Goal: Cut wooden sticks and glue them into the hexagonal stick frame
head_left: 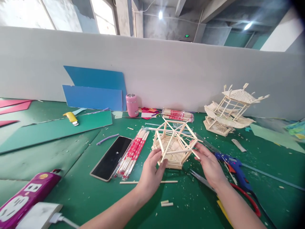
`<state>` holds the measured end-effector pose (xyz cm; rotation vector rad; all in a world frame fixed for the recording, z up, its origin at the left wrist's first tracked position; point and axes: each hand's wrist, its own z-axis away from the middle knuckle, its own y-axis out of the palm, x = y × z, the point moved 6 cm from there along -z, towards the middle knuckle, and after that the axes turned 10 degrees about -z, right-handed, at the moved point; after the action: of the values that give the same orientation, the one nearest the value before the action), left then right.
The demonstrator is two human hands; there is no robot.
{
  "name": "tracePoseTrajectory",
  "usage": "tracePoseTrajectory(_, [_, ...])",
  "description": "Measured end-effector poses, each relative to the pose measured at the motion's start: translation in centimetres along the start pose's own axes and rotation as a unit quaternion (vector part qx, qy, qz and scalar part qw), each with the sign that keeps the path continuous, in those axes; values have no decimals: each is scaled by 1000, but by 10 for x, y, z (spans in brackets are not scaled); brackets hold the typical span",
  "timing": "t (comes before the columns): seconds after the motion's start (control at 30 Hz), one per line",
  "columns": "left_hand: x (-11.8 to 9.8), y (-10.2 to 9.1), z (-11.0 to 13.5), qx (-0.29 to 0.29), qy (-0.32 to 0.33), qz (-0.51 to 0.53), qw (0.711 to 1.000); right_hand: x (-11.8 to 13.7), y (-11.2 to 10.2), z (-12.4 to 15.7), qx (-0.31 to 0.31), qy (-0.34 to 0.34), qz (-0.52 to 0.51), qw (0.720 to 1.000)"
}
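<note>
Between my hands is a model frame (175,148) built of thin wooden sticks, with a slatted floor, short posts and an open top of crossing sticks. My left hand (152,168) grips its near left corner, thumb and fingers closed on the sticks. On the right side, my right hand (208,160) pinches the frame at a corner where a stick pokes out. Below it lies a loose wooden stick (169,182), partly hidden behind my left wrist. Two short stick pieces (167,203) rest nearer to me.
Scissors (202,179) and a blue glue gun (234,168) lie right. A phone (111,158) and packed sticks (133,152) lie left, near a yellow cutter (71,118) and purple power strip (28,197). Behind stand a pink flask (132,105) and a stick pagoda (230,111).
</note>
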<state>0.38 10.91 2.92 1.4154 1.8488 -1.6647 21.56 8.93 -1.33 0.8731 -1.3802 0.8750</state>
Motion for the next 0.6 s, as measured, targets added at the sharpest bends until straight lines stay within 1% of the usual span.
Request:
tracePoseTrajectory(0.03, [0,0,0,0,-6,2,1000,3,-6,1,1,-6,20,1000])
tracePoseTrajectory(0.1, [2,2,-1,-4,-22,3,1000,8,-24,6,-5,-17,69,997])
tracePoseTrajectory(0.17, [4,3,0,-10,-34,4,999,9,-50,18,-11,-18,125,992])
tracePoseTrajectory(0.23, [6,5,0,-17,-43,6,999,3,-77,35,-5,-11,189,982])
tracePoseTrajectory(0.27, [7,5,0,-21,-47,7,999,-3,-88,46,13,-15,267,963])
tracePoseTrajectory(0.3, [8,6,0,-25,-50,7,998,-10,-100,56,16,-20,328,944])
tracePoseTrajectory(0.33, [8,6,0,-30,-54,6,998,-17,-109,66,30,-35,367,929])
tracePoseTrajectory(0.37, [9,6,-1,-36,-57,4,998,-23,-116,76,39,-64,386,919])
tracePoseTrajectory(0.47, [10,6,-2,-48,-65,-2,997,-40,-131,95,59,-116,420,898])
tracePoseTrajectory(0.6, [10,5,-4,-50,-70,-2,996,-49,-137,104,103,-149,443,878])
